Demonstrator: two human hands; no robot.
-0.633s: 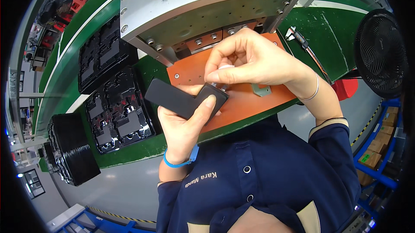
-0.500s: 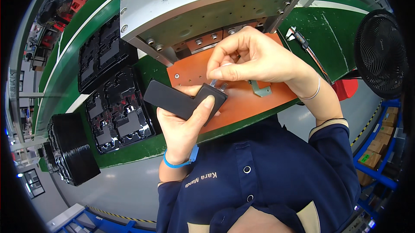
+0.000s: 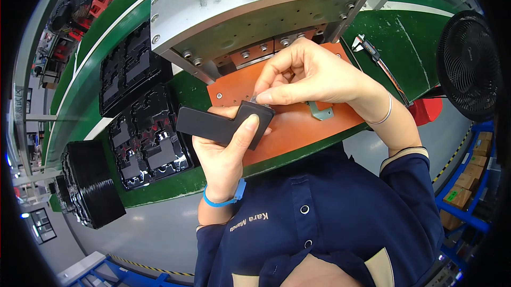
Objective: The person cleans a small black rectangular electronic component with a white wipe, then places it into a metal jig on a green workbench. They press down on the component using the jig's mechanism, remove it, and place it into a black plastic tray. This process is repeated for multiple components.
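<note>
Black L-shaped part (image 3: 206, 125), one, held above the orange plate's (image 3: 301, 130) left side; left hand (image 3: 221, 160), gripping it, thumb on top; right hand (image 3: 316, 80), fingertips at its upper end beside a clear tab (image 3: 253, 98), pinch too obscured to tell; metal bracket (image 3: 322, 113), on plate, rightward.
</note>
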